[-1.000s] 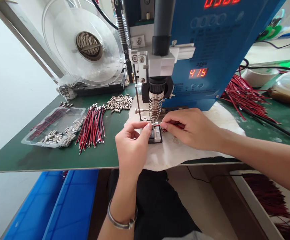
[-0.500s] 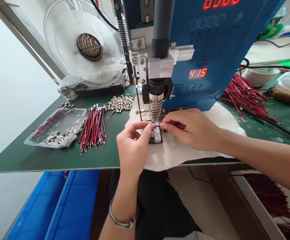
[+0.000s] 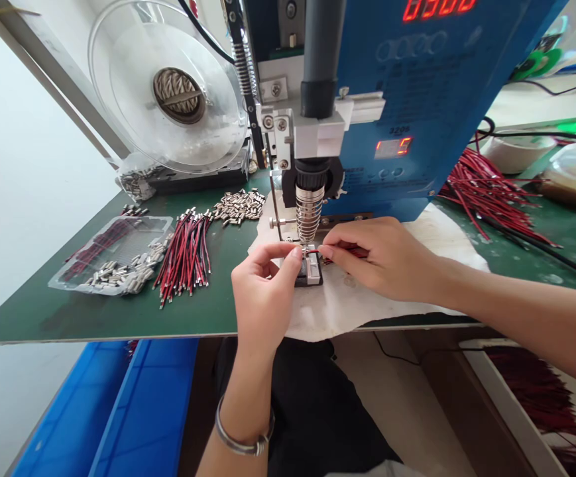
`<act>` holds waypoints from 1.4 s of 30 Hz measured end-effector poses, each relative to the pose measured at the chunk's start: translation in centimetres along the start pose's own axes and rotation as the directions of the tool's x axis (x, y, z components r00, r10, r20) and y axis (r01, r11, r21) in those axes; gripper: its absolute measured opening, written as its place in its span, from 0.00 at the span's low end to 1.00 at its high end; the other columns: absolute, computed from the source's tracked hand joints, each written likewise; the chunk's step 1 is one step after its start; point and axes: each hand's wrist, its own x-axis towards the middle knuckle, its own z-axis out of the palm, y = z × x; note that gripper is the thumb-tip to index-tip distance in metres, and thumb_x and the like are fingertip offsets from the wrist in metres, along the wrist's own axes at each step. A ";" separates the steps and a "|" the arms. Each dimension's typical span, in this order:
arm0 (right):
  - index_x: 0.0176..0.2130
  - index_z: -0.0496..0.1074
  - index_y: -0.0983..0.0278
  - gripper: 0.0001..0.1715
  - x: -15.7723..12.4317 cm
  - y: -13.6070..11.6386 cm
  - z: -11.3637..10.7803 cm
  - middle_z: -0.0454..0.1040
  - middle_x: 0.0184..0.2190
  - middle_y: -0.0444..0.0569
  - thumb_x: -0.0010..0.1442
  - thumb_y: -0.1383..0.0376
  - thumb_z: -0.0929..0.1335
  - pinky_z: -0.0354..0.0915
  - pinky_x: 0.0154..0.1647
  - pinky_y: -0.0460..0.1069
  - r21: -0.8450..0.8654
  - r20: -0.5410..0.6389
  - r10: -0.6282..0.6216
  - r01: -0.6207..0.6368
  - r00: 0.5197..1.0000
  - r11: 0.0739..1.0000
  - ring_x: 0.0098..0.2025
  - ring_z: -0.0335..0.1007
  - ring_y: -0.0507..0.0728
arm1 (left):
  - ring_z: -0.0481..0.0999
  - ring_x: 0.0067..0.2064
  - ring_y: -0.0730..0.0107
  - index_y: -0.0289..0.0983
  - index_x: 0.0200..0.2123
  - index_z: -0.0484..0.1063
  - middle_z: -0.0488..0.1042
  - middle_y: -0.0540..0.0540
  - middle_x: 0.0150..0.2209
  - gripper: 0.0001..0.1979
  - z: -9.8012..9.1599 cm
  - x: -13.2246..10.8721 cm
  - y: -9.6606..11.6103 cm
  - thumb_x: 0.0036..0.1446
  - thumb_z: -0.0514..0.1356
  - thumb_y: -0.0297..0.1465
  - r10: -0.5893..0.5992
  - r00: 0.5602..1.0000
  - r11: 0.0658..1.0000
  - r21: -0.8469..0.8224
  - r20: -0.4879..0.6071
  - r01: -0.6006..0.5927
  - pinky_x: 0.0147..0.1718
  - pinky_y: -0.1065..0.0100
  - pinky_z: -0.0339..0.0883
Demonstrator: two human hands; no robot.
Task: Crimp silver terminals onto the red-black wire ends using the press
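My left hand [image 3: 268,285] is pinched, thumb against index finger, at the small metal fixture [image 3: 312,267] under the soldering head [image 3: 309,212]. Whatever lies between those fingertips is too small and covered to make out. From the other side, my right hand [image 3: 377,258] grips a thin red and black wire [image 3: 313,251] with thumb and fingers closed. Its end reaches toward the left fingertips, just below the head's tip. More of the red and black wire shows beneath my right fingers, over the pale cloth [image 3: 335,315].
Left on the green bench lie a clear tray [image 3: 59,281] of small metal parts, a wire bundle [image 3: 183,258] and a metal-part pile [image 3: 240,205]. The blue machine [image 3: 417,79] stands behind my hands. More red wires [image 3: 486,185] lie right; blue bins [image 3: 138,411] sit below.
Both hands stay almost exactly in place, holding the same pinches. The red digits on the machine's displays look different; the soldering head shows no clear movement.
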 end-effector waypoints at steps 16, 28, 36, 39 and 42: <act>0.32 0.74 0.63 0.15 0.0 0.0 -0.1 0.77 0.25 0.45 0.70 0.62 0.64 0.57 0.33 0.49 -0.018 0.028 0.034 -0.033 0.999 0.999 0.27 0.68 0.54 | 0.54 0.23 0.76 0.38 0.31 0.83 0.62 0.53 0.20 0.09 0.6 -0.2 0.9 0.51 0.71 0.38 -0.017 0.999 1.000 0.005 -0.048 0.017 0.23 0.69 0.45; 0.32 0.74 0.63 0.16 0.0 0.0 -0.1 0.76 0.25 0.44 0.70 0.61 0.64 0.56 0.33 0.49 -0.027 0.042 0.039 -0.038 0.998 0.999 0.27 0.67 0.53 | 0.56 0.24 0.77 0.38 0.31 0.82 0.61 0.54 0.19 0.09 0.5 -0.3 0.9 0.53 0.71 0.38 0.002 0.999 1.000 0.023 -0.045 -0.001 0.24 0.70 0.48; 0.33 0.74 0.62 0.15 0.0 0.0 -0.1 0.77 0.25 0.45 0.70 0.61 0.64 0.56 0.32 0.49 -0.022 0.041 0.045 -0.044 0.998 0.999 0.27 0.68 0.53 | 0.55 0.24 0.76 0.38 0.30 0.81 0.60 0.54 0.19 0.09 0.5 -0.3 0.9 0.52 0.71 0.37 -0.012 0.999 1.000 0.005 -0.049 0.012 0.24 0.69 0.46; 0.33 0.74 0.62 0.15 -0.1 -0.1 -0.1 0.77 0.25 0.45 0.70 0.61 0.64 0.57 0.32 0.49 -0.020 0.033 0.047 -0.046 0.998 0.999 0.27 0.68 0.53 | 0.55 0.23 0.76 0.38 0.30 0.81 0.60 0.54 0.19 0.09 0.5 -0.3 0.8 0.52 0.71 0.38 -0.007 0.999 1.000 0.008 -0.043 0.007 0.24 0.69 0.46; 0.32 0.74 0.62 0.16 -0.1 -0.2 -0.2 0.76 0.25 0.45 0.70 0.61 0.64 0.56 0.32 0.49 -0.018 0.033 0.051 -0.050 0.998 0.999 0.26 0.67 0.53 | 0.56 0.23 0.76 0.38 0.30 0.81 0.60 0.54 0.19 0.10 0.4 -0.3 0.7 0.52 0.71 0.38 -0.005 0.999 1.000 0.011 -0.043 0.006 0.24 0.69 0.47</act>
